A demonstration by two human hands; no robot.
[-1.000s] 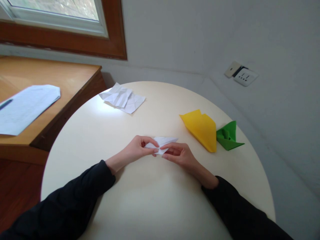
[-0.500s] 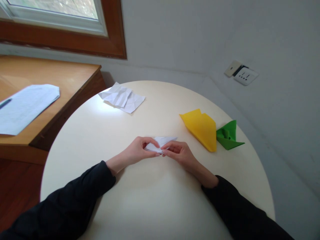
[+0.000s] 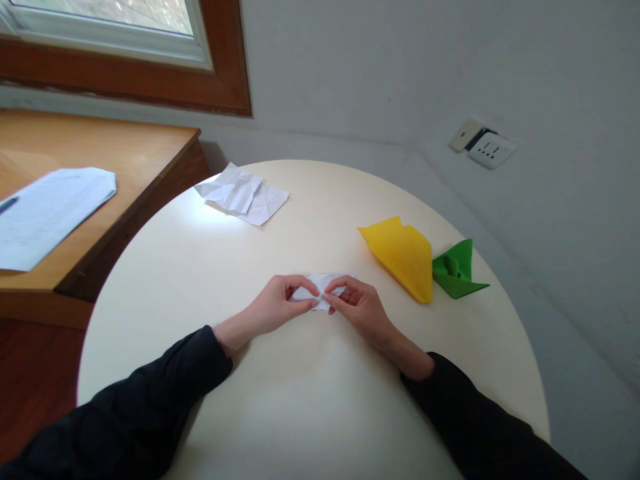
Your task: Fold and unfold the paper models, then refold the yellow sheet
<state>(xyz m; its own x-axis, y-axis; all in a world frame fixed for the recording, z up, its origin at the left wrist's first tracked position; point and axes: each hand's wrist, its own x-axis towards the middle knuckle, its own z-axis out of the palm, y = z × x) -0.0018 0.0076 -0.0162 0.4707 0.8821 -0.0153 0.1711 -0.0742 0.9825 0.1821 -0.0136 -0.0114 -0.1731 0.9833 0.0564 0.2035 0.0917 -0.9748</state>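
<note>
- The white folded paper shows only its top edge and its 3 o'clock tip; the fingers of the left hand and right hand cover the rest, so its shape cannot be told.
- The printed sheet at 9 o'clock is cut by the frame's edge; its text is too small to read.
- The window at 11 o'clock is cut off.
- Both sleeves run out at 6 o'clock.

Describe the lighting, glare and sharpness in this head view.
Head view: soft daylight from the window; a bright glare patch on the round table beside the crumpled white paper; both hands and the small white folded paper fairly sharp; wide-angle bending at the edges.
</note>
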